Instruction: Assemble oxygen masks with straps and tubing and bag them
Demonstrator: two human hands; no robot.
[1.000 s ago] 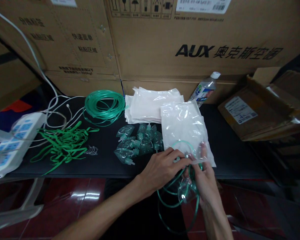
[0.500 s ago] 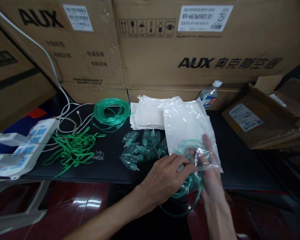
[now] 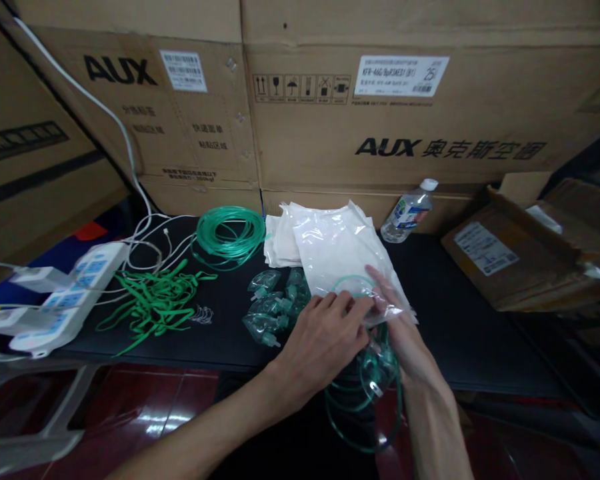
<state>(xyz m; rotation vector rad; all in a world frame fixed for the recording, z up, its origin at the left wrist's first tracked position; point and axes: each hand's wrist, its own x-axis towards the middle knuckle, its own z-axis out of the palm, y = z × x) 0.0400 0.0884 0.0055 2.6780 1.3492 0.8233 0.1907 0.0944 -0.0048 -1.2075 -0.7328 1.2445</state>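
Partway, I judge from my remote feed: thin green plastic tubing [image 3: 399, 395] seems partly inside the white, clear-fronted plastic bag [image 3: 345, 240], transparent green mask [image 3: 379, 368] outside below, left hand [image 3: 325, 339] curled, right hand [image 3: 404, 328] fingers extended, both grips untellable.

Blk tabletop [image 3: 460, 327], lg AUX ctns [image 3: 310, 150] right behind; red tile flr [image 3: 125, 393] below w/ light glare; pale chair-like frame [image 3: 45, 441] lower L.

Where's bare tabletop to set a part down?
Best: the black table right of the bag, bordered by the bottle behind and the box at right. Smaller: a strip between the clips and masks. Crowded: left end, with power strip and straps; centre, with masks, bag and hands.
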